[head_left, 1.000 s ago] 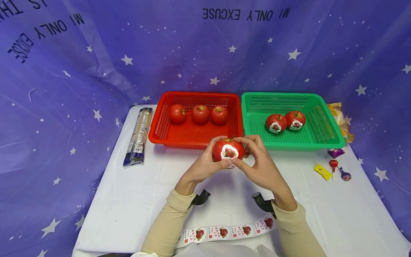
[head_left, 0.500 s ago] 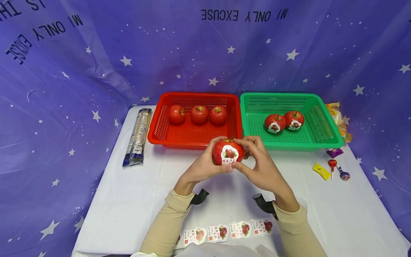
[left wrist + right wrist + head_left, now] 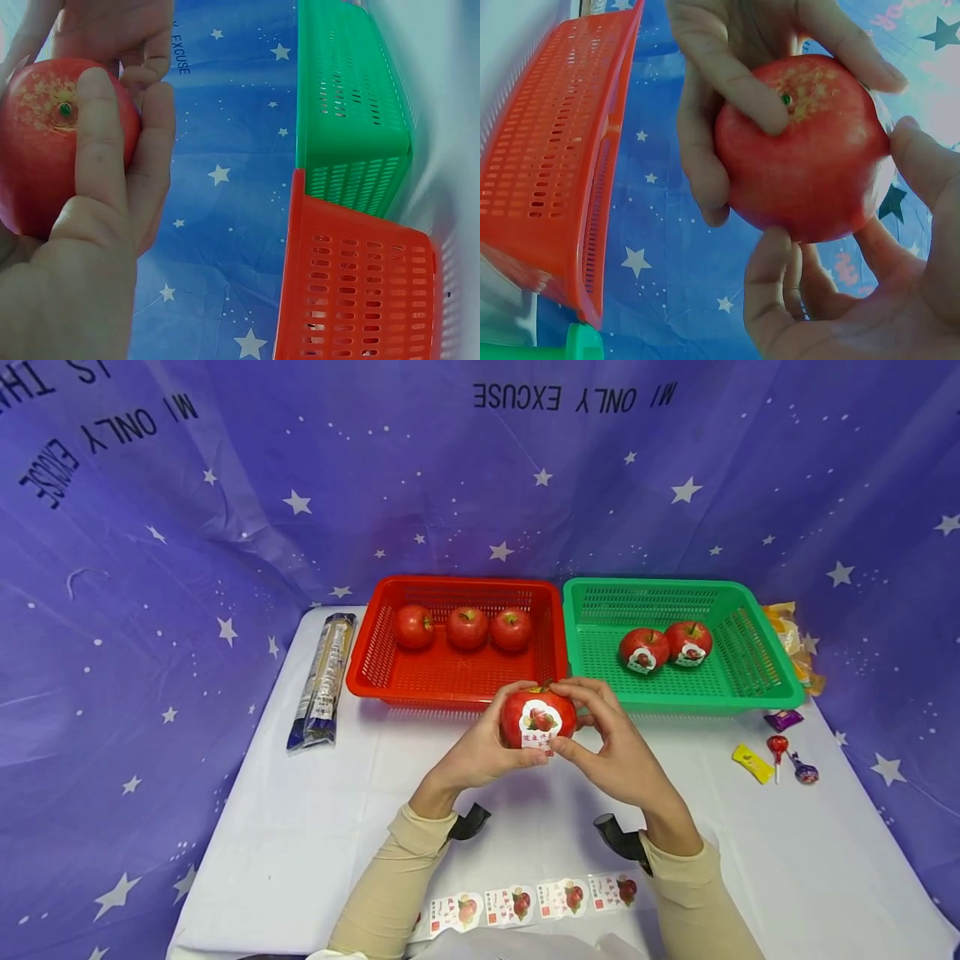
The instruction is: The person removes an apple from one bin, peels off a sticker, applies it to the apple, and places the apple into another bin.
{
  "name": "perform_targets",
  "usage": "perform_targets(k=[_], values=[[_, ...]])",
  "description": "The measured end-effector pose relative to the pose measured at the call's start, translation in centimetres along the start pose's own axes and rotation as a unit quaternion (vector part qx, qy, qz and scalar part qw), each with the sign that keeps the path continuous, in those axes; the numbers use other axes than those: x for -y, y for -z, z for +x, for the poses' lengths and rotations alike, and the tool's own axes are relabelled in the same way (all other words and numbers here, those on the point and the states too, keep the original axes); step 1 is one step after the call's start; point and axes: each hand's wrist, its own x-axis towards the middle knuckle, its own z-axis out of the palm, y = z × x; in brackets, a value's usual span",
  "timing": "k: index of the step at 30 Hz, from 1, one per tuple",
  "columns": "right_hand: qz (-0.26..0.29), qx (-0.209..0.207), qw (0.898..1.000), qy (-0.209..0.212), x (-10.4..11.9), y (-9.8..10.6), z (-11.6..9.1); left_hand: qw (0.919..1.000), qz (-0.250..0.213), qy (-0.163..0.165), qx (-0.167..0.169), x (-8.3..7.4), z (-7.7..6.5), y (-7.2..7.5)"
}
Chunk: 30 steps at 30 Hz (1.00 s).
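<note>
Apple [image 3: 810, 150] held above counter [image 3: 300, 827] btwn both hands' fingers: L hand [image 3: 483, 743] curled round its L side, R hand [image 3: 611, 747] gripping the R, thumb by front sticker [image 3: 540, 720]. Hands part-hide rims of red basket [image 3: 450, 675] w/ 3 apples [image 3: 467, 629] & green basket [image 3: 675, 687] w/ 2 stickered apples [image 3: 640, 641]; label strip [image 3: 511, 906] nr person, sweets [image 3: 753, 763] at R.
</note>
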Motion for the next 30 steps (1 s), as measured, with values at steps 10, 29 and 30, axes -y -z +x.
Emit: perform_targets(k=[10,29,30], values=[[-0.012,0.017,1.0,-0.002,-0.27,0.02,-0.2,1.0,0.002,-0.008,0.005,0.03,0.05,-0.05],[0.073,0.032,0.997,0.02,-0.24,0.36,-0.51,0.998,-0.029,-0.041,0.037,-0.48,-0.02,-0.39],[0.073,0.031,0.997,0.021,-0.22,0.33,-0.47,0.9979,-0.031,-0.042,0.038,-0.56,-0.02,-0.41]])
